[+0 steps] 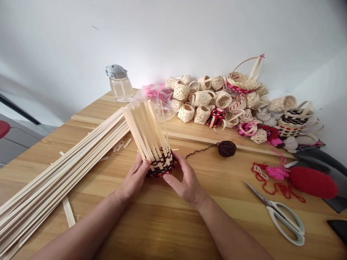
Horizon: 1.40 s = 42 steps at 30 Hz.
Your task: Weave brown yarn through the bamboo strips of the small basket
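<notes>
A partly woven basket is held near the middle of the table, tilted a little to the left. Its lower part is woven in dark and pale bands with some red at the bottom, and long pale strips rise from it. My left hand grips its left side, thumb on the front. Around the right side curl the fingers of my right hand, the thumb at the lower front edge. Dark yarn runs from behind my right hand to a dark ball of yarn.
Long wooden strips lie across the left. A bottle stands at the back. Small woven baskets are piled along the wall. Scissors, red yarn and a red rounded object lie on the right.
</notes>
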{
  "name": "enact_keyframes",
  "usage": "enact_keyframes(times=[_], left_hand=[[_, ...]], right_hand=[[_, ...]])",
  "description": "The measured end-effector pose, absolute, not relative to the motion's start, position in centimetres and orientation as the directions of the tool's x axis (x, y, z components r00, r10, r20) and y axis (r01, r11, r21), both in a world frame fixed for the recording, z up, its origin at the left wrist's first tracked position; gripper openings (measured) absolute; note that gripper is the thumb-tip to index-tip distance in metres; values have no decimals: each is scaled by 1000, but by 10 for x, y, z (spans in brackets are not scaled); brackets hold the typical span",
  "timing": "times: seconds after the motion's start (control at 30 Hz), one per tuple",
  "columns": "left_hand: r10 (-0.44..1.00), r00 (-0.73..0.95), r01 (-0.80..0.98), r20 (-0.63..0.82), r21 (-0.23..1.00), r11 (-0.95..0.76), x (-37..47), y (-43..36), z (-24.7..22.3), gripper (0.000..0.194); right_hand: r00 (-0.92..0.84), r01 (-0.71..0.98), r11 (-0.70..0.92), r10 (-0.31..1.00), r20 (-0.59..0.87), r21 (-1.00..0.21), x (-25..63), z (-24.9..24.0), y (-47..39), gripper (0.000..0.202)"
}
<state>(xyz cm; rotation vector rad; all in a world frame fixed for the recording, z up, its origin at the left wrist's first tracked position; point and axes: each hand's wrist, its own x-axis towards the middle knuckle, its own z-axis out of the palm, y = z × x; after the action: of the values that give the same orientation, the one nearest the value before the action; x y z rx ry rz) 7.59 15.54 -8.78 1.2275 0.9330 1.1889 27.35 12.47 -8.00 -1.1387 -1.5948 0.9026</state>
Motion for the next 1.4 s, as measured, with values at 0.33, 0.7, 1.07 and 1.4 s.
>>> enact_keyframes(times=[0.33, 0.7, 1.07, 1.4], left_hand=[[955, 282, -101, 87, 993, -60, 77, 155, -73, 57], [951, 299, -68, 75, 996, -57, 76, 157, -84, 58], [889, 438, 42, 136, 984, -172, 77, 156, -72, 42], [925, 297, 19, 238, 967, -254, 78, 161, -99, 81]], right_hand=[[-161, -28, 258, 952, 259, -966, 270, -85, 127, 60], [-121, 176, 317, 946, 299, -932, 271, -85, 128, 54], [-79, 253, 401, 916, 394, -880, 276, -80, 130, 73], [-101, 447, 381, 920, 378, -809, 274, -81, 132, 55]])
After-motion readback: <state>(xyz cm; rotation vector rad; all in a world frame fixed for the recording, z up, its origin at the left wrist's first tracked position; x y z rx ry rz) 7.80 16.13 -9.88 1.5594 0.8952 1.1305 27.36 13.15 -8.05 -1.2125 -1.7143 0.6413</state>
